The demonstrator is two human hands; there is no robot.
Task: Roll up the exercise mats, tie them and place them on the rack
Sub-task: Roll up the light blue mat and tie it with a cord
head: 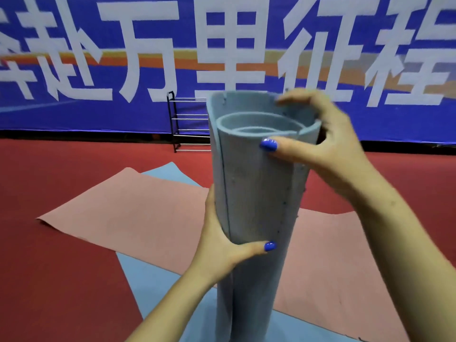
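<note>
Both hands hold the rolled blue-grey mat [254, 193], which stands upright in front of us. Our left hand [222, 245] wraps around its middle, with the thumb pressed across the front. Our right hand [328, 149] grips the top end, thumb on the front and fingers curled over the rim behind. On the red floor [49, 267] below lie a pink mat [128, 218] and a blue mat [148, 280], both flat. Further back, the black rack [187, 122] stands before a blue banner [98, 114].
</note>
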